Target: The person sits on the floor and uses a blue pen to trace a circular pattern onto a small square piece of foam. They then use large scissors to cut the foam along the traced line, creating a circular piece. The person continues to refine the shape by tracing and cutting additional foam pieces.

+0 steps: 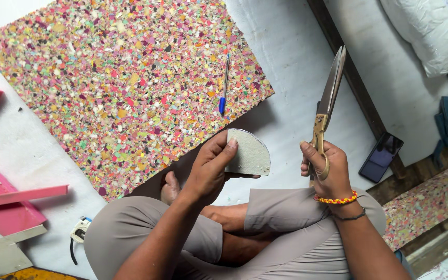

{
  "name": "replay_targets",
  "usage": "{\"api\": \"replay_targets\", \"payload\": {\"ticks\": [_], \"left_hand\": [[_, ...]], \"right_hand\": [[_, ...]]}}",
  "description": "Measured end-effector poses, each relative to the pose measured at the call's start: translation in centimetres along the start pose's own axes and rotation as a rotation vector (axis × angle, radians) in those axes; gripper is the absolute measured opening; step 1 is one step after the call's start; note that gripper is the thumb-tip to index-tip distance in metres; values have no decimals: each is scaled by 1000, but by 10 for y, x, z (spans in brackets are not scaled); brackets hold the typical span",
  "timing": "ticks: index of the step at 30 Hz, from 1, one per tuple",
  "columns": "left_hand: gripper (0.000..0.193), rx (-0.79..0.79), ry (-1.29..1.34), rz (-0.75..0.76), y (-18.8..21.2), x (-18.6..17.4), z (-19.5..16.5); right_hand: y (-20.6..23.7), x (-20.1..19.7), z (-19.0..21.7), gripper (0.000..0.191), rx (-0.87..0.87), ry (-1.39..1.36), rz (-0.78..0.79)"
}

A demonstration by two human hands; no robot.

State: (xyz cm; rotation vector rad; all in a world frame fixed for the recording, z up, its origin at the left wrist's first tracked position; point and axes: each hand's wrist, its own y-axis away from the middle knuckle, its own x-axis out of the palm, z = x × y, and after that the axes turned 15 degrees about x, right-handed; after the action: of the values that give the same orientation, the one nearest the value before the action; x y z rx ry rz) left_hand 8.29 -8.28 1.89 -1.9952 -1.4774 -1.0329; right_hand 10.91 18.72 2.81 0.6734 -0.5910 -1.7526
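Between the fingers (228, 151) of the left hand (209, 168) sits a curved grey foam cut-out (250, 153), pinched along its straight edge with thumb on the near face and the other fingers wrapped behind; the rounded edge projects to the right of the fingertips, clear of the floor. The right hand (323, 168) is closed around the brass-coloured handles of a pair of large scissors (329, 98), fingers through the loops; the blades stand together, pointing up and away from the knuckles, well apart from the cut-out. A yellow-and-red braided wristband (336, 199) and a thin dark band sit just below that hand. Beyond the left fingertips lies a large multicoloured rebonded foam sheet (120, 83), with a blue pen (224, 85) resting on it just above the cut-out. To the right of the scissor hand a dark phone (381, 156) lies near a wooden edge. Far left of the left hand are pink foam strips (6, 199), and near the person's left knee lies a small white-and-black tool (80, 232), its kind not discernible. The person sits cross-legged in grey trousers (286, 228).
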Motion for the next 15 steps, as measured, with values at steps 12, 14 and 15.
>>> {"api": "replay_targets", "payload": {"ticks": [12,14,15], "left_hand": [[32,98,-181,-81,-3,9,-1],[36,128,-165,-71,-3,10,-4],[38,142,-155,-66,-3,11,-5]], "right_hand": [[0,0,-18,23,-128,110,21],[1,3,-21,25,-144,166,34],[2,5,-21,25,-153,167,57]]}}
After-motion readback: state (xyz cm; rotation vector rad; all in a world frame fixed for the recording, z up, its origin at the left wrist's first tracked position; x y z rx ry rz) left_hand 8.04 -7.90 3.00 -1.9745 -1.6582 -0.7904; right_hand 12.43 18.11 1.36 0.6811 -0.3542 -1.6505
